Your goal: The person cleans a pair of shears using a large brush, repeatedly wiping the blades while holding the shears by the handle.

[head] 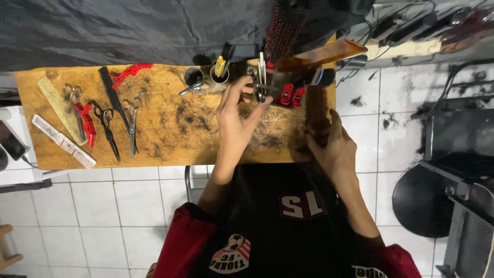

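Observation:
My left hand (235, 119) reaches over the wooden table (170, 149) and holds a pair of silver scissors (259, 91) by the handles, near two small cups (206, 76). My right hand (334, 149) sits at the table's right end and grips a long strip of dark brown hair (316, 109). Two red clips (292, 96) lie between the hands. Cut hair is scattered over the tabletop.
On the table's left lie pale combs (62, 110), a black comb (110, 92), red clips (131, 71) and more scissors (133, 123). A round brush (283, 31) and an orange comb (329, 52) stand at the back. A black cape (128, 25) hangs behind; a chair base (422, 201) is on the right.

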